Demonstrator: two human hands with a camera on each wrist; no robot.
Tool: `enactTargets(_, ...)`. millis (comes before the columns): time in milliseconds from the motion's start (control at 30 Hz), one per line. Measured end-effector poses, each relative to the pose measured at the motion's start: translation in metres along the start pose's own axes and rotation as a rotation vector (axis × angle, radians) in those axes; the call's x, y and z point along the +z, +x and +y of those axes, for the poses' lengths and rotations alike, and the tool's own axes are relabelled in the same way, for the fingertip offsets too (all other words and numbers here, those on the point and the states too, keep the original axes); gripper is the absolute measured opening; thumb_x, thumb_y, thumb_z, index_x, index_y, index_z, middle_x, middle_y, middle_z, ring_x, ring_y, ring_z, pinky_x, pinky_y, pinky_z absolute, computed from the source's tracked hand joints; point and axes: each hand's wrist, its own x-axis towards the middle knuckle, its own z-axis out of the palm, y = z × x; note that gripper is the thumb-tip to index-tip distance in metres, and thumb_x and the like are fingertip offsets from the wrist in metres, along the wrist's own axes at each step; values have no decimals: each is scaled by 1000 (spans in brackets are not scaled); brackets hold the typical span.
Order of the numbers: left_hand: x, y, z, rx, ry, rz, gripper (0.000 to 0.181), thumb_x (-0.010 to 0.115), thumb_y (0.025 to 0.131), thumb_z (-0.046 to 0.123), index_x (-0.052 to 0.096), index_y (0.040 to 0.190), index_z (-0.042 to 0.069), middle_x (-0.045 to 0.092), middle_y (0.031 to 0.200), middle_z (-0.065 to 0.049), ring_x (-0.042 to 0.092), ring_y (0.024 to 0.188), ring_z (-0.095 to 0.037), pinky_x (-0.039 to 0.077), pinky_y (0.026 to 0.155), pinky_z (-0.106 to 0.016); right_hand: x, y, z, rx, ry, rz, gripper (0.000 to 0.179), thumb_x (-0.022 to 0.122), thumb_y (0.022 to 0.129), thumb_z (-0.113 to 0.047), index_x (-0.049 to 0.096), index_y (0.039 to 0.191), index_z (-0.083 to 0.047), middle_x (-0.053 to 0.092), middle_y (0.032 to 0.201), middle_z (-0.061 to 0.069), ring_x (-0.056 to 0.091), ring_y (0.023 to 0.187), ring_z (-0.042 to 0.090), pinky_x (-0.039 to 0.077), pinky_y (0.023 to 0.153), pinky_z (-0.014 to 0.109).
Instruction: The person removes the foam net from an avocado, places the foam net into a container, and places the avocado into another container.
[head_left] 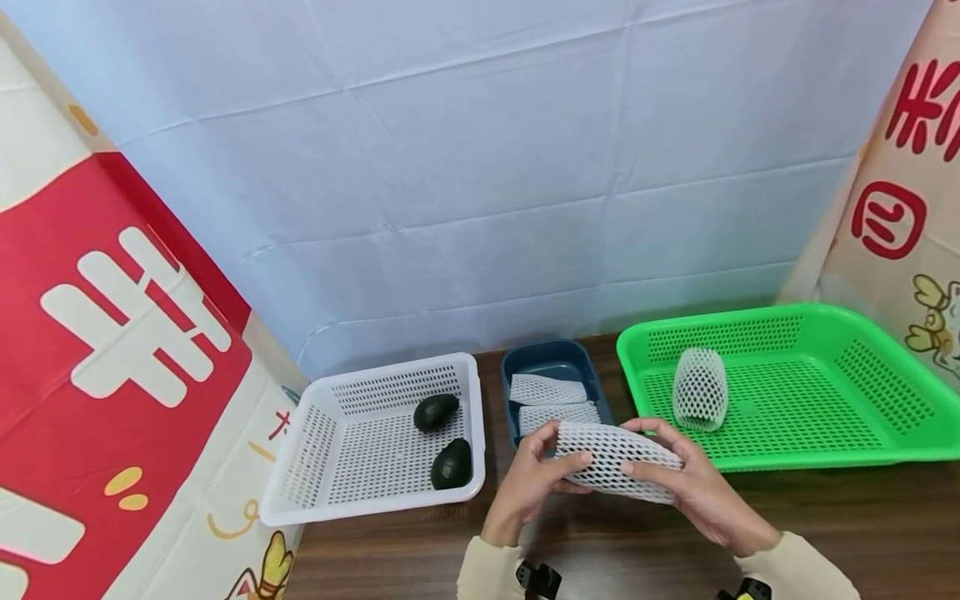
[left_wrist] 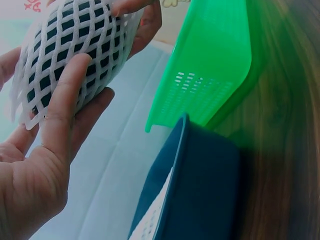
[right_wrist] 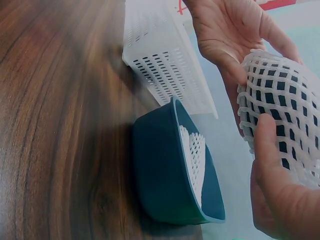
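A: Two hands in view. Busy with what?

B: With one white foam net sleeve (head_left: 611,444), gripped at both ends. Left hand (head_left: 527,477) at its 9 o'clock end, fingers bent round the mesh, with thumb on the near face. Right hand (head_left: 697,490) at its 3 o'clock end, curled round likewise, with thumb on the near face too.

A: Anything inside?

B: Yes, a dark object (right_wrist: 269,97), visible through the mesh in both wrist views.

A: And the sleeve's place?

B: Above the brown wooden tabletop (head_left: 405,550), partly in front of a blue tub (head_left: 551,356) at 10 to 11 o'clock from it. In that tub, two more sleeves (head_left: 547,389), lying flat one beside the other.

A: Farther out?

B: At 9 o'clock, a white basket (head_left: 367,457) with two dark avocados: one (head_left: 436,412) at its 2 o'clock side, one (head_left: 452,464) near 4. At 2 o'clock, a green basket (head_left: 810,417). Inside, toward its 9 o'clock wall, a rounded netted bundle (head_left: 700,383), with contents too hidden to tell.
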Motion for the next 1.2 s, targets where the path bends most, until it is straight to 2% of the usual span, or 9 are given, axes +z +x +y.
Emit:
enactTargets(133,-2,-5,3,1,23,-6,42,69,90,10,54,126,-4,57,111,-11,66,89,-25,50,73,-60,4,1,0,-1,-18,4,46,63,92,-3,43,133,-4,51,122,18,60,101,30,54,79,45)
enactTargets(233,-4,-8,4,1,29,-11,41,69,90,10,54,125,-4,56,111,-11,67,88,-25,50,73,-61,6,1,-1,2,-26,0,45,64,91,-3,44,132,-5,51,122,17,60,101,30,54,78,45)
enactTargets(400,-5,-15,3,-1,16,0,41,70,88,8,54,123,-4,55,111,-11,67,88,-25,56,69,-50,10,-1,3,-21,-69,-11,45,65,90,-2,45,130,-3,52,121,18,60,100,29,55,77,45)
enactTargets(600,-7,-24,1,-21,18,24,41,72,87,9,56,122,-3,57,109,-11,67,89,-25,55,69,-50,15,-5,8,-34,-97,-19,44,66,90,-1,46,129,-2,51,121,19,59,100,30,55,76,45)
enactTargets(867,-6,-40,-4,-62,-20,80,41,73,85,6,56,121,-6,58,109,-12,66,87,-23,57,64,-37,21,-9,16,12,-112,-41,44,67,90,-5,46,129,-2,51,121,21,58,101,30,54,78,42)
enactTargets(1200,-5,-59,-21,-134,-68,167,38,75,81,1,60,116,-3,58,110,-13,67,85,-26,57,64,-38,29,-16,33,77,-106,-52,45,68,89,-7,48,129,-1,52,120,21,57,100,30,54,78,40)
